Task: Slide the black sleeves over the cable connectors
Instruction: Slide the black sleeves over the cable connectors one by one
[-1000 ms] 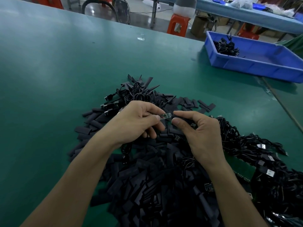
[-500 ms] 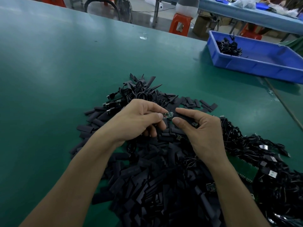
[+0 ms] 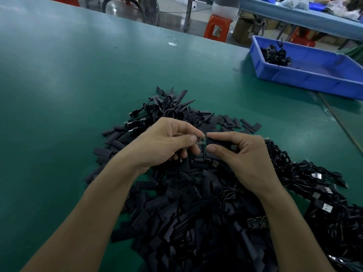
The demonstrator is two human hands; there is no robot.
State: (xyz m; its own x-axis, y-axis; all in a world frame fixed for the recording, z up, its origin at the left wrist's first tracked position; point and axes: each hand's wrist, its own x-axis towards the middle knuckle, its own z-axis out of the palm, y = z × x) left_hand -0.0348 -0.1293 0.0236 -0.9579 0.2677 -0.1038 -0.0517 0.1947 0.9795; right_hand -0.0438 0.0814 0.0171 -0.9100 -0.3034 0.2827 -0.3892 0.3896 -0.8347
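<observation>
The left grip (image 3: 163,142) pinched a small connector board (image 3: 201,141), its cable hidden. The right grip (image 3: 245,160) pinched a black sleeve (image 3: 215,143) at the board's end, largely covered by fingers. Uncountable loose sleeves (image 3: 176,222) heaped the green worktop (image 3: 78,85), with one blue bin (image 3: 314,79) well apart.

Right hand (image 3: 251,161) hides most of the sleeve (image 3: 216,143); blue bin (image 3: 314,81) cropped
</observation>
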